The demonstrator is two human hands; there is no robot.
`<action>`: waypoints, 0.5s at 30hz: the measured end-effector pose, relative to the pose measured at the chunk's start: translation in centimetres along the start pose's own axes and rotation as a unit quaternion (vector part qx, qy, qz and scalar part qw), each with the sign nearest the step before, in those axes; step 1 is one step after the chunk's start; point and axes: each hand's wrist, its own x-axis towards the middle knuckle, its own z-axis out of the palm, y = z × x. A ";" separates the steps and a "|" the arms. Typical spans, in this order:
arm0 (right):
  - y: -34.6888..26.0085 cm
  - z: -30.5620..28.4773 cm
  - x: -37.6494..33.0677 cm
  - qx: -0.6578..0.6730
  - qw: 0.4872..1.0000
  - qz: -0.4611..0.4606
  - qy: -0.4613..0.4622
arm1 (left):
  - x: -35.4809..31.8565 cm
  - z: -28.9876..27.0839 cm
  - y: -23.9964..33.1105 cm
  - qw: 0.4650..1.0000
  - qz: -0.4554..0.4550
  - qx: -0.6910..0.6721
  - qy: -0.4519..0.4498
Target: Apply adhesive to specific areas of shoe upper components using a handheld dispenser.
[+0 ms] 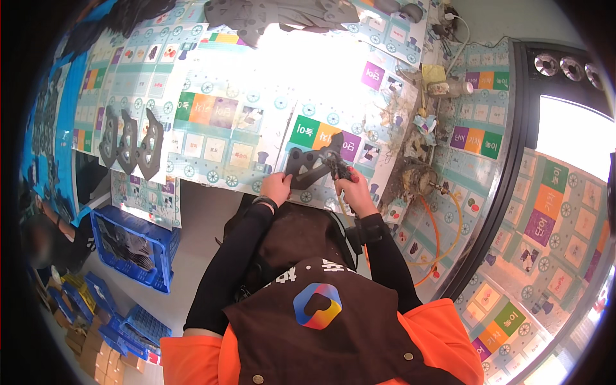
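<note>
A dark grey flat part with cut-out holes [304, 168] lies at the table's near edge. My left hand [276, 188] pinches its left end. In my right hand [357, 194] is a dark hand tool [336, 162], its fingers wrapped round the grip and its tip over the part's right side. The tool's exact kind is hard to make out; a thin pale hose seems to hang below it. Several similar dark parts [149, 144] stand in a row farther left on the table.
A pile of dark parts [276, 14] lies at the far edge. A blue crate [163, 247] sits on the floor at left, near another person [64, 240]. Residue-covered clutter [417, 176] and an orange hose [437, 231] are at right. Printed sheets cover the table [218, 151].
</note>
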 end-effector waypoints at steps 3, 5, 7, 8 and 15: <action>-0.1 0.3 0.1 -0.015 1.000 0.003 -0.006 | -0.1 -0.1 0.3 1.000 -0.011 -0.004 -0.004; 0.0 0.6 0.1 -0.001 1.000 0.009 -0.023 | 0.1 -0.2 -0.1 1.000 0.002 0.021 -0.013; 0.0 1.0 0.0 -0.012 1.000 0.010 -0.025 | 0.2 -0.1 -0.3 1.000 0.001 0.014 -0.013; 0.0 1.1 -0.1 -0.022 0.999 0.012 -0.025 | 0.2 -0.1 -0.3 1.000 -0.001 0.009 -0.013; 1.2 1.5 -0.4 -0.043 0.998 0.007 -0.035 | 0.2 0.0 -0.2 1.000 0.006 0.013 -0.002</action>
